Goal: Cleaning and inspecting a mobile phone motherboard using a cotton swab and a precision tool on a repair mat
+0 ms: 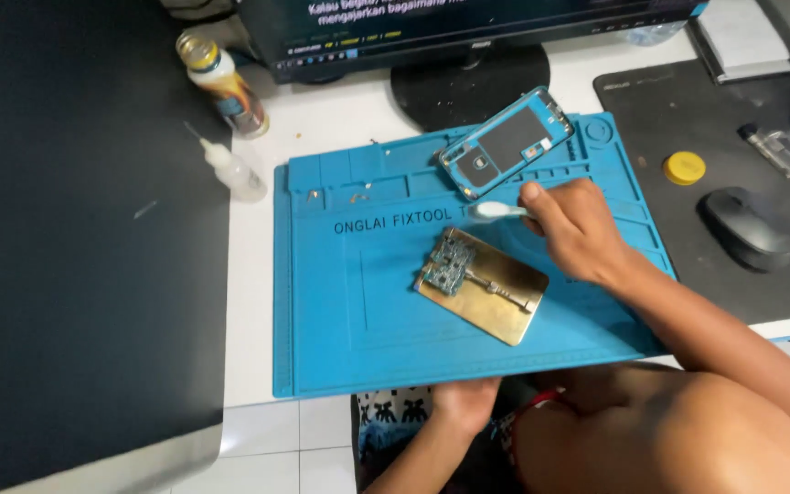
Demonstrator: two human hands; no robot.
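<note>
Right hand [573,229] has a closed grip on a small white brush [497,211], pale bristle head sticking out left of the fingers, handle hidden in the fist. Brush head hovers just above and right of a small circuit board [452,263], blue-grey with tiny components, clamped at the left end of a gold metal holder plate [496,297] with a slider bar down its middle. Plate lies tilted on a blue silicone repair mat [340,311], below-left of the grip. Just above the grip, a phone frame [507,142], light blue rim, dark inside, rests on the mat's top edge. Left hand [465,402] sits at the near edge of the white worktop [249,302], well below the grip; fingers curled, can't tell if holding anything. Far left: clear squeeze bottle [235,171], capped bottle [221,82]. Right: black mouse [747,227], yellow cap [684,167].
</note>
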